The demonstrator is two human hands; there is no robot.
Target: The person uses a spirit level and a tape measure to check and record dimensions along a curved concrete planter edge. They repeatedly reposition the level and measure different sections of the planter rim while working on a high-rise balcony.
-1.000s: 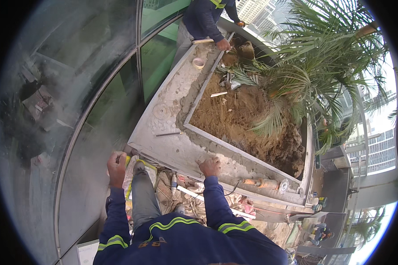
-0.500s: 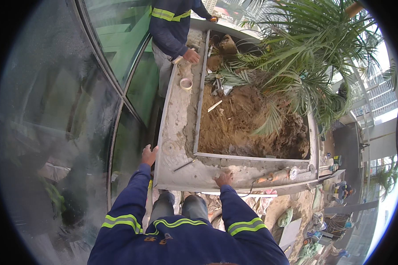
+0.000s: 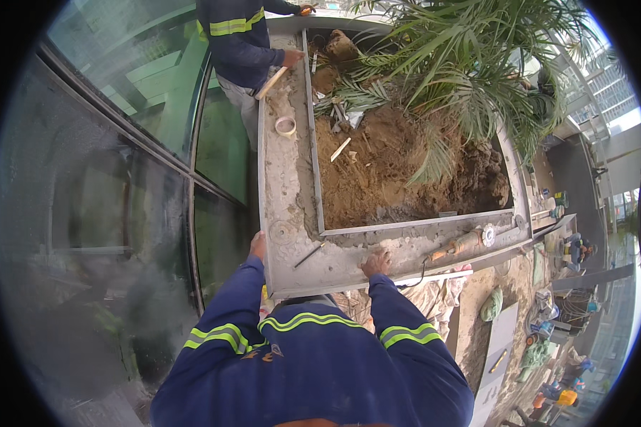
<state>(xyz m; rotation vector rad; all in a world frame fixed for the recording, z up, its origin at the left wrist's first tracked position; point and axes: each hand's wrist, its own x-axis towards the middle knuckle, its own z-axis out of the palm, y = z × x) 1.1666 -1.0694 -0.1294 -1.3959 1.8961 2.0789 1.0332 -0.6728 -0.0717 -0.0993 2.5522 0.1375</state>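
Head view: left hand (image 3: 258, 246) at ledge (image 3: 349, 265) edge, closure unclear; right hand (image 3: 377, 263) rests half-curled, seemingly empty, grinder (image 3: 461, 245) rightward; apparently bracing, next move needing steady support.

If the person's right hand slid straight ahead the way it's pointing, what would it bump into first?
The right hand would probably bump the thin grey edge beside the dirt, though its height is hard to tell.

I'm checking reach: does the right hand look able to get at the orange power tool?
Probably yes: the right hand rests on the same ledge as the orange power tool, with only a dark cord between.
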